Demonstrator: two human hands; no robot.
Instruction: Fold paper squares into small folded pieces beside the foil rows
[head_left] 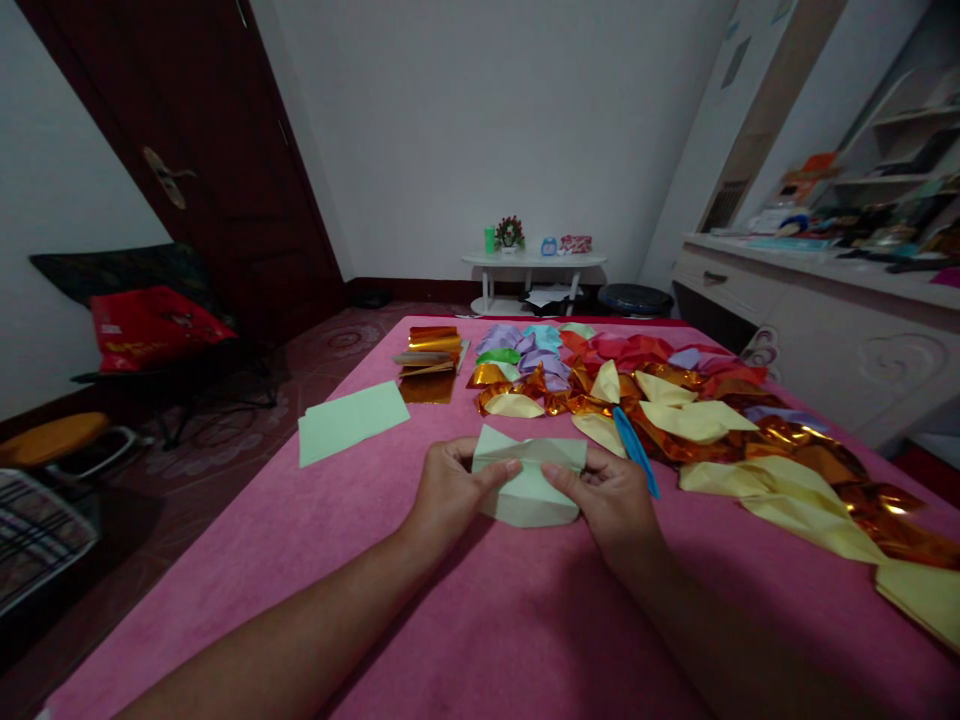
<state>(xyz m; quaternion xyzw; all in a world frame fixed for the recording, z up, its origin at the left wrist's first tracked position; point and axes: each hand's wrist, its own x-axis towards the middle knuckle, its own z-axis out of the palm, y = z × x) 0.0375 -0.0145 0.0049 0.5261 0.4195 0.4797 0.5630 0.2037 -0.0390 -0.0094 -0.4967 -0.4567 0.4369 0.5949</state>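
While your left hand and right hand each pinch the pale green paper, right of the flat green sheets, even pressure should help keep its fold straight.

Tabletop, pink cloth cover. Left side: pale green sheets lying flat, edges slightly offset. Farther back, near them: gold foil sheets, stacked, upper ones bent. Right side: long overlapping spread of folded pieces. Purple pieces and light blue piece at back, red pieces beside, gold and pale yellow pieces in front. Narrow blue piece at front edge.
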